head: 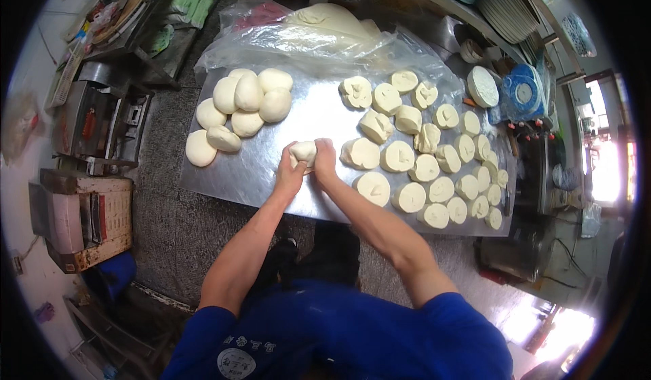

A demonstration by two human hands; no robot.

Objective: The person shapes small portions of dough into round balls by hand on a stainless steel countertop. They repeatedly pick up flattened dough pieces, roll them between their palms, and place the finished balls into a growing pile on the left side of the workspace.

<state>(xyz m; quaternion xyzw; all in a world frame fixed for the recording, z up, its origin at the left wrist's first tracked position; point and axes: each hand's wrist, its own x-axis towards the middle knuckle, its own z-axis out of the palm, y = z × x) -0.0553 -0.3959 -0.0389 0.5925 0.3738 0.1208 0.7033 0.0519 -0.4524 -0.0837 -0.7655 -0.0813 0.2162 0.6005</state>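
Observation:
Near the front edge of a metal-topped table (244, 176), both hands hold one piece of dough (303, 151) between them. My left hand (290, 169) grips its left side, the thumb on the near face. Around its right side is my right hand (324, 158). Smooth rounded dough balls (248, 93) lie in a group on the left, some resting on others. Cut dough pieces (398, 156) with rough or folded tops are spread over the right half. At the far side, clear plastic sheeting (315, 44) covers a large mass of dough (328, 16).
A bowl of white powder (482, 86) and a blue scale (523, 92) stand beyond the table's right end. Stacked plates (506, 13) sit on a shelf at upper right. A rusty box-shaped appliance (86, 217) stands left, across the floor. A knife-like tool (507, 202) lies at the table's right edge.

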